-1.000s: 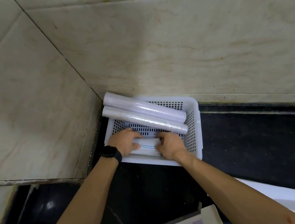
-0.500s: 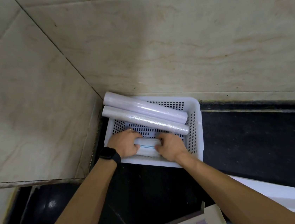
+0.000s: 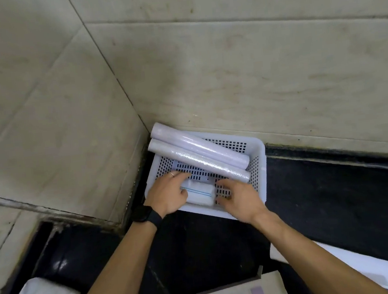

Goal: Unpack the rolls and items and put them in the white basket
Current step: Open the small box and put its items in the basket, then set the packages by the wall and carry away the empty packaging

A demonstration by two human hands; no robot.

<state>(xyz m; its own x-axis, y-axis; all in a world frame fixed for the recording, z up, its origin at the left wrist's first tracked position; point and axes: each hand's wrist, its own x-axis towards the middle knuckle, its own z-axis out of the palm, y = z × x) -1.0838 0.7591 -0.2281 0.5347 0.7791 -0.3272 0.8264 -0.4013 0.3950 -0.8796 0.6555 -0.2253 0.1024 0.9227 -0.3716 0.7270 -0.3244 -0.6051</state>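
The white basket point(image 3: 259, 149) sits in the back left corner of the black counter point(image 3: 327, 204). Two long rolls point(image 3: 199, 162) lie slanted inside, and a small white pack point(image 3: 200, 193) lies at its front edge. The left hand point(image 3: 169, 193) touches the pack with relaxed fingers; the right hand point(image 3: 240, 199) hovers beside it, holding nothing.

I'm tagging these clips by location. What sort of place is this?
Probably a home kitchen or bathroom counter, though I can't tell which: a glossy black countertop meets beige tiled walls in a corner, where a white basket holds wrapped rolls.
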